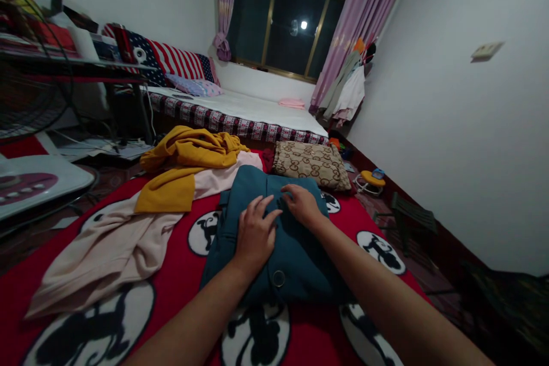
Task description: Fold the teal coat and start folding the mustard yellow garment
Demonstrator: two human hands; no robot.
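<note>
A folded teal jacket (300,263) with a round dark button near its front edge lies on the red blanket (180,291). My left hand (256,231) rests on the jacket's left half, its fingers apart. Farther up on the right half, my right hand (301,204) touches the cloth with bent, parted fingers. Neither hand holds anything that I can see. Left of the jacket are a crumpled mustard-yellow garment (193,148) and a pale pink garment (115,246), the yellow one partly over the pink.
Behind the jacket lies a brown patterned pillow (311,163). A daybed (253,111) stands under the window. To the left are a cluttered desk (86,60) and a white appliance (43,183). A yellow stool (372,178) and a dark folding chair (412,214) stand at right.
</note>
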